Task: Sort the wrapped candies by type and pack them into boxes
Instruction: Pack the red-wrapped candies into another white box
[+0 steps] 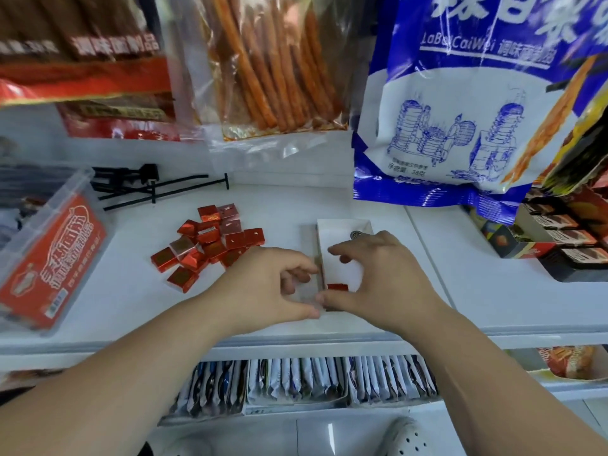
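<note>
Early stage. By the front edge of the shelf the left hand curls fingers and thumb round the left wall of the white box, and the right hand arches over it, thumb tip against the one red candy at its near end; whether it pinches, cannot tell. The pile of red candies mid-shelf, left of the box, is unpacked. The path between looks free; a clear tub sits at the left edge, black hooks and hanging snack bags at the back.
</note>
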{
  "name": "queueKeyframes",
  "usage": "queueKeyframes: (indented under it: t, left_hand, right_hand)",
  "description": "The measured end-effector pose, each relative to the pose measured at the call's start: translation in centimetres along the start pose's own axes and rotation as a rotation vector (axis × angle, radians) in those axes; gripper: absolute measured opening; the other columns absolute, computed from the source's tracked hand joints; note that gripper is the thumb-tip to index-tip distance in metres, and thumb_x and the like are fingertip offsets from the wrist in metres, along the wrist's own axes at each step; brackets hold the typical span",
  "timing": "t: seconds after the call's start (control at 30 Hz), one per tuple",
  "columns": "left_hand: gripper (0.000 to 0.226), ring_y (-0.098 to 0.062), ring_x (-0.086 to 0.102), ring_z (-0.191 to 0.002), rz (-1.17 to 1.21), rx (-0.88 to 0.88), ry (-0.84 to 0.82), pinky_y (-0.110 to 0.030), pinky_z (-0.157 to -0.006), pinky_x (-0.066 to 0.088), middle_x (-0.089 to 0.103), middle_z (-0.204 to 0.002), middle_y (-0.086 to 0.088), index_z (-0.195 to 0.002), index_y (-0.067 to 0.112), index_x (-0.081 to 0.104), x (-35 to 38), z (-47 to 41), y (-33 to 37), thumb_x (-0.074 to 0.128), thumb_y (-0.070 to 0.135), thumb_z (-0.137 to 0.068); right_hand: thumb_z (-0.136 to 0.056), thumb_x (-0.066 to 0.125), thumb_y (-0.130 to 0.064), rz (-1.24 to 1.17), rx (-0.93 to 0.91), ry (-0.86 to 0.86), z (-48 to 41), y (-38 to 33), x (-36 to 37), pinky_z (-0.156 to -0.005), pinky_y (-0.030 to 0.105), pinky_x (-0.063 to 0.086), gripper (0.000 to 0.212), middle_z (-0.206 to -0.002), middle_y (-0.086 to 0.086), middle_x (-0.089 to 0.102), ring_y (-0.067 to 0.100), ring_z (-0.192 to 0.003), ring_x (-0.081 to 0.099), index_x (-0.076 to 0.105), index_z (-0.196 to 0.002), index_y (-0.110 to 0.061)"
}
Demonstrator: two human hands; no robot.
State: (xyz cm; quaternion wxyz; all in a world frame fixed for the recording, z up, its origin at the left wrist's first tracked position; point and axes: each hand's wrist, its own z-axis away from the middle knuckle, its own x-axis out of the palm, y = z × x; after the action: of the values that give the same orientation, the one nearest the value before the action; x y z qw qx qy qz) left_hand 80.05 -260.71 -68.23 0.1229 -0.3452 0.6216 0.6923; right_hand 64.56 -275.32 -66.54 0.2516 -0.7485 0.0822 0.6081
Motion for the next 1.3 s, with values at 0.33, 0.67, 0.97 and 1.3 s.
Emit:
queueKeyframes:
  t: [0.33,0.67,0.97,1.3]
  left_hand:
    - [0.022,-0.012,0.058,-0.078,-0.437,-0.231,0.430,-0.032,-0.073,0.052,0.052,-0.090,0.011,-0.085,0.032,0.067,-7.9,5.2,-5.2,0.079,0.030,-0.067]
    - [0.020,0.000,0.056,-0.086,-0.354,-0.311,0.203,-0.027,-0.085,0.048,0.053,-0.095,0.016,-0.096,0.038,0.067,-8.9,7.4,-6.5,0.075,0.033,-0.078]
    - [0.019,-0.007,0.060,-0.083,-0.342,-0.295,0.209,-0.033,-0.079,0.053,0.059,-0.090,0.012,-0.087,0.032,0.071,-9.3,6.8,-6.7,0.079,0.038,-0.072]
    - [0.044,-0.006,0.061,-0.075,-0.238,-0.284,-0.068,-0.033,-0.076,0.055,0.063,-0.081,0.008,-0.105,0.034,0.063,-7.6,6.5,-5.2,0.086,0.038,-0.068]
  right_hand:
    - [-0.087,0.042,-0.054,0.071,-0.176,-0.026,-1.6,-7.2,4.7,-0.084,0.038,0.046,0.050,-0.111,-0.005,0.062,0.024,-0.100,0.053,0.062,-0.124,-0.028]
    - [-0.097,0.035,-0.056,0.182,-0.060,-0.136,-3.5,-10.6,7.5,-0.095,0.044,0.038,0.060,-0.118,0.006,0.048,0.029,-0.111,0.045,0.026,-0.152,-0.034]
    - [-0.081,0.061,-0.051,0.076,-0.109,-0.095,-3.5,-11.0,6.9,-0.086,0.039,0.046,0.031,-0.106,-0.004,0.054,0.022,-0.098,0.054,0.061,-0.105,-0.031]
    - [-0.068,0.082,-0.048,-0.192,-0.096,-0.402,-2.2,-8.8,3.8,-0.079,0.024,0.048,0.056,-0.094,-0.019,0.055,0.002,-0.087,0.052,0.054,-0.117,-0.040]
